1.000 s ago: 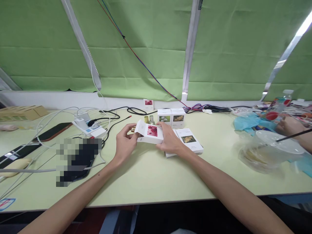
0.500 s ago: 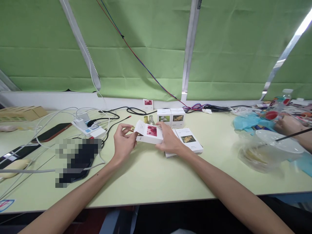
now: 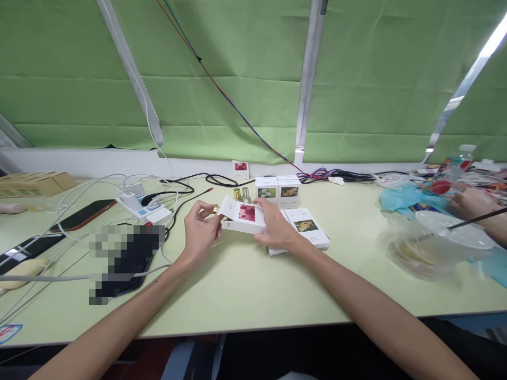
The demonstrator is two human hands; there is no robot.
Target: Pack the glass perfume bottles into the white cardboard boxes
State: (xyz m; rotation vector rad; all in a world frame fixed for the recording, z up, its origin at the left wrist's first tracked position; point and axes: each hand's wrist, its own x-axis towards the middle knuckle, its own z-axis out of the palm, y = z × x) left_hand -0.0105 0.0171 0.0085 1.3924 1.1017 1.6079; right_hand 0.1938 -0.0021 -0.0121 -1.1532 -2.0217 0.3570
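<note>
My right hand [image 3: 276,224] is closed around a small white carton [image 3: 257,220] with a pink-red flower picture, tilted above the table. Its flap stands open at the left end. There my left hand [image 3: 201,227] pinches a small gold-capped bottle [image 3: 215,209]; the rest of it is hidden by fingers and flap. Just behind the carton stand a gold-topped bottle [image 3: 236,194] and a silver-topped bottle [image 3: 245,195]. Beside my right hand lie flat white cartons [image 3: 309,228] with a yellow flower picture. Two upright white boxes [image 3: 278,191] stand behind them.
Phones [image 3: 85,214], a power strip [image 3: 148,212] and tangled cables spread over the left side. A lidded plastic cup [image 3: 451,232] with a straw stands right, near another person's hand [image 3: 471,208] and blue plastic [image 3: 402,199]. A small picture card [image 3: 241,169] leans at the back.
Both my hands and the carton stay almost in place, with only a slight shift. The other person's hand at the right has moved a little.
</note>
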